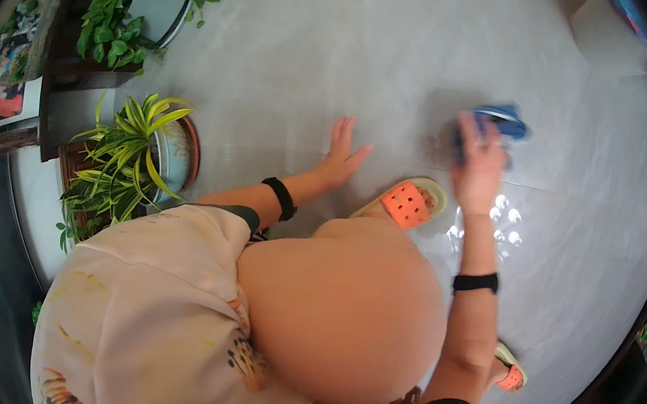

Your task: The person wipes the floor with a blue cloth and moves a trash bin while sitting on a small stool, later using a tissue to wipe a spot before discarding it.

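Observation:
My right hand (478,172) reaches forward, its fingers bent over a folded blue cloth (503,119) on the grey tiled floor (291,66). A white strip shows along the cloth, and both the cloth and the fingers are slightly blurred. Part of the cloth is hidden under the hand. To the left, my left hand (343,159) holds nothing; its thumb stands away from the fingers. Whether it touches the floor I cannot tell. Between the hands and nearer my body is a foot in an orange and pale yellow slipper (408,204).
A variegated plant (125,152) grows in a pale round pot (173,155) at left. Beyond it, a trailing green plant (110,28) hangs by a dark wooden stand (64,65). A light-coloured bin-like container (608,37) is at far right. My second slipper (511,370) is lower right.

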Demonstrator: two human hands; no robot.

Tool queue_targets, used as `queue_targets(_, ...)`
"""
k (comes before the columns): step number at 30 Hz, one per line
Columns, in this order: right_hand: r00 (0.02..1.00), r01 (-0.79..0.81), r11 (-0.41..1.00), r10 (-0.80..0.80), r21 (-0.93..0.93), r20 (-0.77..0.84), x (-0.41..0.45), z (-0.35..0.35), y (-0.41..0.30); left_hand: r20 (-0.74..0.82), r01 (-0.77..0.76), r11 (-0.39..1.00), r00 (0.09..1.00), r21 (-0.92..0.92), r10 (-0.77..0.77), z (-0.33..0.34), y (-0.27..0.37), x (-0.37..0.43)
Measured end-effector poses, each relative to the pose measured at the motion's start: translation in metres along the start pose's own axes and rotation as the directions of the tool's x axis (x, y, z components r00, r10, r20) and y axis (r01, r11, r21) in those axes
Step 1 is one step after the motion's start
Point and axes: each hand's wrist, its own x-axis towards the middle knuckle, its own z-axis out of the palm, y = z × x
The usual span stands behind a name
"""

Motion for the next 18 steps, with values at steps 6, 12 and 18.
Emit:
queue_targets(6, 0.955, -0.135, 0.872, -0.012, 0.471, 0.295, -0.027, 0.029, -0.111, -0.117, 0.191, 0.961, 0.969, -0.201, -0.217, 0.006, 0.021, 0.039)
queue_targets(12, 0.922, -0.386, 0.804, 0.32, 0.452, 0.218, -0.083, 0.032, -0.076, 0.072, 0.264, 0.858, 0.942, 0.442, -0.327, 0.018, 0.024, 0.044)
queue_targets(18, 0.719, -0.68, 0.636, 0.675, 0.365, 0.164, -0.14, -0.021, -0.024, 0.283, 0.191, 0.942, 0.92, 0.275, -0.269, -0.005, 0.047, 0.046)
